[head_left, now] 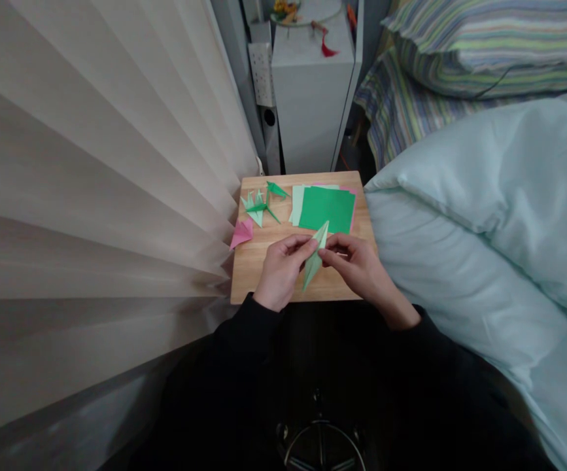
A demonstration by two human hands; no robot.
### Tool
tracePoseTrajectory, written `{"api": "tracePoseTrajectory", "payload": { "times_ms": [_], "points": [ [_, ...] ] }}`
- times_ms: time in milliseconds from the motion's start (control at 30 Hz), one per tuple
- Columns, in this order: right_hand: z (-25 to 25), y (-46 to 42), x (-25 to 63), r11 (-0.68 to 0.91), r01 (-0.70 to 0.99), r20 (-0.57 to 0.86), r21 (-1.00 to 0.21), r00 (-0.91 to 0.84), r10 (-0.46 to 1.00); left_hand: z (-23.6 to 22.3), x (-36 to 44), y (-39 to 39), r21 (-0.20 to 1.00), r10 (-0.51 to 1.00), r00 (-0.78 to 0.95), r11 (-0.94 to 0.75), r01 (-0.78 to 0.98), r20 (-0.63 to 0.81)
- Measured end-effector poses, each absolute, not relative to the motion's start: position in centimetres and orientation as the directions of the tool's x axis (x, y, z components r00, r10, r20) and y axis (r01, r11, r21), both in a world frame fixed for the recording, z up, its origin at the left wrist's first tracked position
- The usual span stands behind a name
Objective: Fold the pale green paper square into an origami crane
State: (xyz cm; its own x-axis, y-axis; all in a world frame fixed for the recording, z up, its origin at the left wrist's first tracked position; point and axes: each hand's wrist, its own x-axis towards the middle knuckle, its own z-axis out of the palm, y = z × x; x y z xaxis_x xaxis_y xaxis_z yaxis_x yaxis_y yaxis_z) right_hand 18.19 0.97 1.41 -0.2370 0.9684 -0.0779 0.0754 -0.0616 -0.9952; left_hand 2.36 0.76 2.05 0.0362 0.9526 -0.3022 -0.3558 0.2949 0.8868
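A pale green folded origami paper [315, 261], long and pointed at both ends, is held up over the near part of a small wooden table [268, 261]. My left hand [286, 265] pinches its left side between thumb and fingers. On the other side, my right hand [354, 261] grips the right edge with thumb and index finger. Just beyond the hands lies a stack of paper sheets [327, 208], dark green on top with pale green and pink edges showing. Folded green paper pieces [258, 208] and a pink folded piece [242, 233] rest at the table's left.
A pleated cream curtain [116, 163] hangs along the left, touching the table's side. To the right is a bed with a pale blue quilt [469, 216] and striped pillows [499, 46]. Behind the table stands a white cabinet [312, 104] with a red tassel [328, 47] on top.
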Motion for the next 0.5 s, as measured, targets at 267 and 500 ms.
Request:
{"api": "tracePoseTrajectory", "payload": {
  "times_ms": [267, 500],
  "points": [
    [1.8, 1.2, 18.5, -0.004, 0.198, -0.044, -0.98, -0.198, 0.979, 2.1, 2.1, 0.8, 0.953, 0.957, 0.136, 0.273, -0.13, -0.256],
    [2.5, 1.1, 18.8, 0.017, 0.252, -0.055, -0.967, -0.275, 0.96, 2.2, 2.0, 0.9, 0.973, 0.969, 0.136, 0.218, -0.079, -0.206]
  ]
}}
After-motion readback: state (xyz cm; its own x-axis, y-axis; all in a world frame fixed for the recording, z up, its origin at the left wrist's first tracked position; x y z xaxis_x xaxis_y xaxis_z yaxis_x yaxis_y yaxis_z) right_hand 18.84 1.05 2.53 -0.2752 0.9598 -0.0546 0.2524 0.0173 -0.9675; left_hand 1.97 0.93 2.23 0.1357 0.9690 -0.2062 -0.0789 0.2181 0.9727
